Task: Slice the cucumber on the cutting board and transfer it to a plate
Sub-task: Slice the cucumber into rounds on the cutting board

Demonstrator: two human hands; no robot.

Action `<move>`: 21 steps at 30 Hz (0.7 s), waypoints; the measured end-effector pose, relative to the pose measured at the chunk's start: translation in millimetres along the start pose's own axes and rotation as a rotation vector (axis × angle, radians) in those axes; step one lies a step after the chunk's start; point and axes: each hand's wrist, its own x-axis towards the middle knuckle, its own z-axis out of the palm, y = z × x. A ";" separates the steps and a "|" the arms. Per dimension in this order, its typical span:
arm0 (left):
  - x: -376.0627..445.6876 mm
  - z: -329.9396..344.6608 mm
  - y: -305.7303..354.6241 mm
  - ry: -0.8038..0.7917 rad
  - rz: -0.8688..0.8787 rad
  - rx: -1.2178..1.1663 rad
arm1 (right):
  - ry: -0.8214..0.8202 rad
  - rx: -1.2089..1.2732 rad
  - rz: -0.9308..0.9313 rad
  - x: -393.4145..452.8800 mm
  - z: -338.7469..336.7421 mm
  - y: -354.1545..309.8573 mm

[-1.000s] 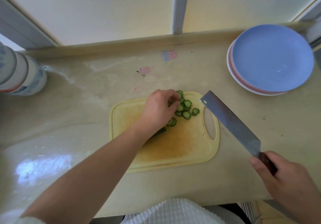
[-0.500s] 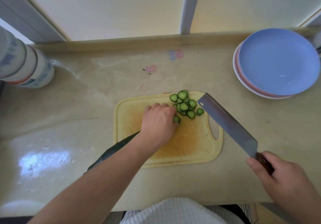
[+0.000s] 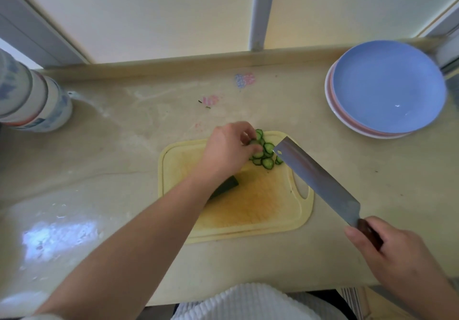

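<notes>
A yellow cutting board [image 3: 260, 210] lies on the counter in front of me. A pile of green cucumber slices [image 3: 265, 154] sits at its far edge. My left hand [image 3: 229, 149] is over the pile's left side, and its fingertips pinch a slice. The uncut cucumber piece [image 3: 224, 187] lies on the board, mostly hidden under my left wrist. My right hand [image 3: 392, 252] grips the dark handle of a cleaver [image 3: 318, 183], whose blade slants over the board's handle hole with its tip beside the slices. A blue plate [image 3: 388, 86] tops a stack at the far right.
A stack of patterned bowls [image 3: 29, 101] stands at the far left. A raised ledge and window frame run along the back of the counter. Small pink and blue marks dot the counter behind the board. A wet, shiny patch lies at the near left.
My left hand has moved from the board's middle back up to the slice pile and now pinches a slice. The cleaver's tip has come closer to the slices.
</notes>
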 end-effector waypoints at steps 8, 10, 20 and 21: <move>16.6 10.3 -22.7 0.057 0.196 0.072 | -0.045 0.049 0.027 -5.0 -1.8 -14.6; 8.7 8.3 -31.8 0.106 0.215 0.083 | -0.099 0.101 0.033 -6.7 -2.5 -22.3; -88.6 3.7 -88.1 0.197 0.480 0.352 | -0.675 0.666 0.145 2.8 30.2 -89.7; -88.9 6.0 -91.6 0.214 0.497 0.343 | -0.686 0.638 0.142 4.7 34.5 -94.2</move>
